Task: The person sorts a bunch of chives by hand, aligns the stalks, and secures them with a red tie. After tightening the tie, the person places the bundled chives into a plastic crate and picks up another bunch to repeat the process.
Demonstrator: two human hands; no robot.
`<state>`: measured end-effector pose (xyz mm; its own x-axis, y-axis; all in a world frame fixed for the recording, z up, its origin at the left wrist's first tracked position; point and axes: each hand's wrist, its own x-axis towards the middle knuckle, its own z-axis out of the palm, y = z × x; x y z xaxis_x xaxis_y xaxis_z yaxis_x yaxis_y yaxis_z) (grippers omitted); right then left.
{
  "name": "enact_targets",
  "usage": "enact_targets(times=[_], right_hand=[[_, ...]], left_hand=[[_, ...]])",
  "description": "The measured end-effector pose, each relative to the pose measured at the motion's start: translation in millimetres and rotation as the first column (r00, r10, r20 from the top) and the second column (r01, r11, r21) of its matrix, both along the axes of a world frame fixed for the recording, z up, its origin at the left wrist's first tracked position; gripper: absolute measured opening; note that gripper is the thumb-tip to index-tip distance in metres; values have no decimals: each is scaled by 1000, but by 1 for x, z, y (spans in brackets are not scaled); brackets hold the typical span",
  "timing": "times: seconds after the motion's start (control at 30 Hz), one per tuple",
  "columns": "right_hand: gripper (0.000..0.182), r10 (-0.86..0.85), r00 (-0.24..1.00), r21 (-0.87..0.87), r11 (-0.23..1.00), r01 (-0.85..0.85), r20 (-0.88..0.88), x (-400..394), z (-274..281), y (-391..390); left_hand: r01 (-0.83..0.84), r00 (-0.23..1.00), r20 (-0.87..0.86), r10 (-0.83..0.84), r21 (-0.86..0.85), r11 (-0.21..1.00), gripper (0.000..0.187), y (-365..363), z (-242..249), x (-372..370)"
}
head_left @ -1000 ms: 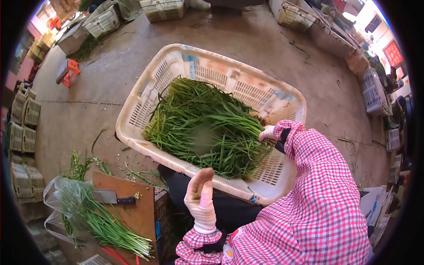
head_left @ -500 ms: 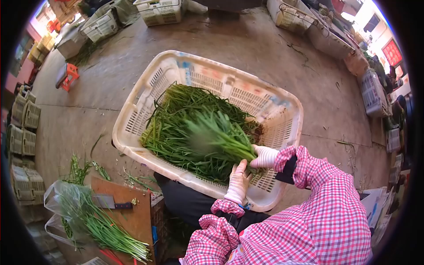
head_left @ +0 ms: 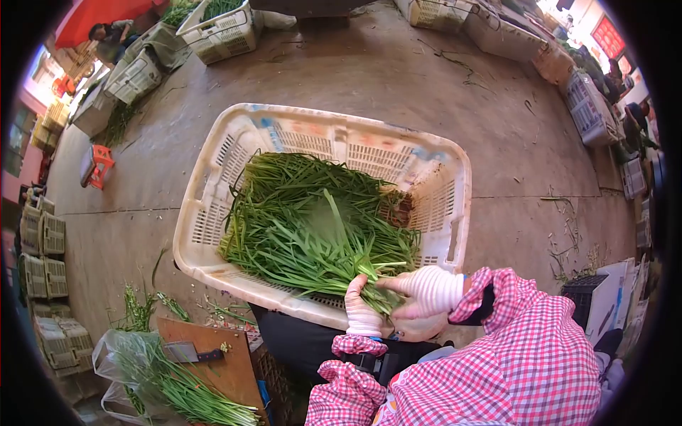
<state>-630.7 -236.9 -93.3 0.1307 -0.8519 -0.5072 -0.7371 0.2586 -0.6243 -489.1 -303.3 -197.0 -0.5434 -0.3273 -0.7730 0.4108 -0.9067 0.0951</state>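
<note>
A large off-white plastic basket (head_left: 320, 117) sits in front of me, heaped with long green Chinese chives (head_left: 298, 213). Over its near edge, my left hand (head_left: 362, 310) is wrapped round the stem end of a bunch of chives (head_left: 355, 266), with the leaves fanning away over the heap. My right hand (head_left: 424, 292) is closed at the same stems, just to the right, its fingertips pinching among the cut ends. Whitish wraps cover both hands, and checked sleeves come down to the wrists.
At lower left, a wooden board (head_left: 213, 376) carries a cleaver (head_left: 190, 352) and more chives (head_left: 195, 390) partly in a clear plastic bag (head_left: 117, 355). A red stool (head_left: 97, 167) stands left. Crates (head_left: 220, 39) line the far floor, and a person (head_left: 110, 32) is at upper left.
The bunch has come down and nearer the basket's front edge, its leaves now spread out. My right hand has shifted lower beside the stems. The whole view has turned slightly.
</note>
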Motion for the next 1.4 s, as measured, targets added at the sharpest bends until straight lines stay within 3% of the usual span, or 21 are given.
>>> enact_targets(times=[0.07,0.1,0.13,0.2,0.3,0.43,0.53,0.6,0.67,0.73,0.77,0.87,0.93,1.07,1.13,1.2,1.23,1.3,1.33,1.37,1.4], right_hand=[[49,-355,912,84,935,345,205,-20,-3,-5],[49,-437,886,-17,896,445,156,-30,-22,-8],[56,-303,926,-21,952,306,-224,-39,-31,-20],[68,-153,892,2,985,170,-426,-41,-58,-39],[92,-105,921,114,981,158,-375,-20,-123,-66],[102,-149,891,203,945,256,-428,14,-182,-84],[97,-165,856,149,952,268,-490,23,-209,-78],[94,-158,862,168,949,268,-481,23,-207,-80],[94,-150,878,192,946,261,-454,16,-206,-82],[92,-145,901,218,943,250,-408,8,-199,-84],[94,-138,915,218,948,233,-379,3,-195,-83],[96,-60,970,159,982,99,-235,-25,-206,-82],[96,31,988,197,980,-1,-150,-48,-182,-85],[69,122,928,136,988,-79,-352,-58,-90,-100],[60,67,966,-16,997,-73,-250,-52,-60,-99],[50,27,975,-119,993,-1,219,-34,-31,-90],[43,73,933,-123,992,-31,352,-16,-1,-84],[38,104,674,-20,991,-131,732,20,28,-74],[39,167,616,-98,985,-145,770,45,37,-67],[44,85,674,-47,996,-74,734,72,48,-60],[58,291,749,-469,882,30,595,101,48,-58]], left_hand=[[1,1000,14,0,-47,999,26,0,-4,2],[-9,999,42,11,-48,999,26,1,-3,2],[-20,997,69,23,-52,998,27,0,-3,1],[-16,1000,20,17,-32,999,28,-2,5,5],[-69,998,-2,69,10,998,32,-5,27,13],[-42,996,-78,42,3,999,31,-18,81,41],[-120,992,-64,108,-239,964,34,-24,112,76],[-216,939,-334,85,-377,901,44,-31,140,97],[-309,891,-448,76,-476,823,67,-39,154,114],[-241,949,-313,44,-627,741,70,-50,159,128],[-321,926,-362,110,-595,737,72,-54,155,126],[-248,968,-106,228,-552,796,59,-58,145,143],[-292,949,-255,184,-497,817,47,-56,144,156],[-319,948,-187,259,-484,815,32,-43,148,170],[-285,959,-158,238,-499,819,31,-34,144,179],[-285,958,-147,245,-551,784,34,-21,152,181],[-263,964,-122,237,-587,766,35,-11,165,179],[-226,973,-94,211,-574,787,41,5,186,186],[-221,975,-102,197,-522,824,47,16,191,198],[-230,970,-71,231,-562,794,49,29,193,204],[-107,994,-27,107,-470,876,41,37,220,214]])
